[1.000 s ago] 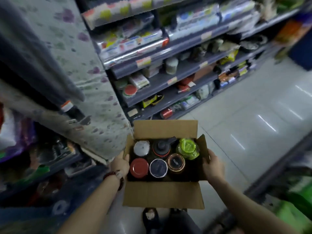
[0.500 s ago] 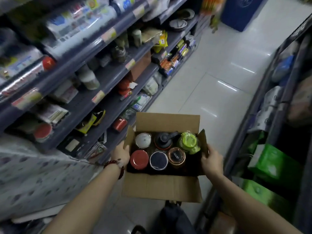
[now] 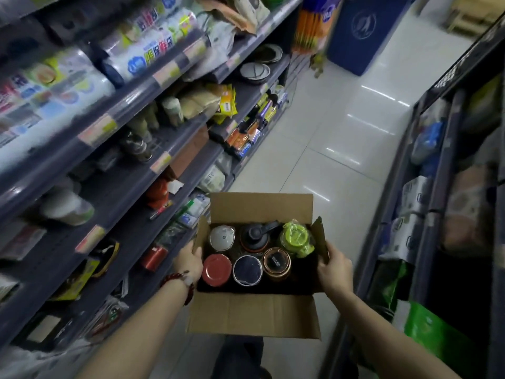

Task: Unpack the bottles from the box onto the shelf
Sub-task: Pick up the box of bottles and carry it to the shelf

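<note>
— Right, where's the box (image 3: 254,315)?
— Held out over the aisle floor (image 3: 314,165), flaps open, between both hands. Left hand (image 3: 188,262) gripping the left wall, fingers curled round the edge, red bead bracelet (image 3: 179,283) on the wrist. Right hand (image 3: 334,268) gripping the right side just by the side flap, thumb over the rim.
— And the bottles?
— All inside, upright, seen from above, two rows of three. Back row: white lid (image 3: 222,237), black flip-top cap (image 3: 255,236), green cap wrapped in clear plastic (image 3: 296,239). Front row: red lid (image 3: 217,270), dark lid with a pale rim (image 3: 247,270), copper-rimmed lid (image 3: 276,262). Packed close, touching or nearly so.
— Shelf?
— Grey shelving (image 3: 131,187) along the left — several tiers, price tags on the edges. Rolls of plastic wrap (image 3: 153,47) up top, bowls (image 3: 255,72) further along, a red can (image 3: 153,257) lying low near the left hand. Much of it blurred.
— Other side?
— More racks (image 3: 437,214) on the right, packaged goods, green bags (image 3: 434,332) low down. Blue bin (image 3: 366,31) at the far end of the aisle.
</note>
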Demonstrator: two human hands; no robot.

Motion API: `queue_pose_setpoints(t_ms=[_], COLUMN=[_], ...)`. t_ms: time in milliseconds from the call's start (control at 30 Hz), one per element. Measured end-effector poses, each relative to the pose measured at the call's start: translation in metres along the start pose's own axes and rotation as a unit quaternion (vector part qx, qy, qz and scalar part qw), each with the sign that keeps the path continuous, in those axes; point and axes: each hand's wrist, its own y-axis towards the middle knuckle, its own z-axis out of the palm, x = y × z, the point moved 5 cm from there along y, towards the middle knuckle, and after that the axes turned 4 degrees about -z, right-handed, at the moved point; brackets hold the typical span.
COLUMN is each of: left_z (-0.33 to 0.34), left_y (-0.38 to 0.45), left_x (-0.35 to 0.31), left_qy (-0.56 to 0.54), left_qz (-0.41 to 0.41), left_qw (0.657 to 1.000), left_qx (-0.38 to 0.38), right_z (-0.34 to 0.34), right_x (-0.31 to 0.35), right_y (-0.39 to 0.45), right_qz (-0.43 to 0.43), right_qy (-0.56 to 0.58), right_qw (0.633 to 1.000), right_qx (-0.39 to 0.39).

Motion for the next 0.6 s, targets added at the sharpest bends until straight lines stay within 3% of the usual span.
queue_pose_setpoints(t_ms=[400,600], left_z=[-0.019,-0.011], left_y=[0.075,0.072], left_x=[-0.076,-0.06], left_qy=[-0.023,-0.165], left_qz=[-0.08,-0.206], left_qw=[0.995,0.957], left_qx=[-0.06,-0.122], right_z=[0.013,0.044], right_x=[0.096,0.145], right_y=[0.144,0.208], right_qz=[-0.058,-0.162], right_qy=[-0.028,-0.115], right_qw=[0.995,0.966], right_qx=[0.081,0.166])
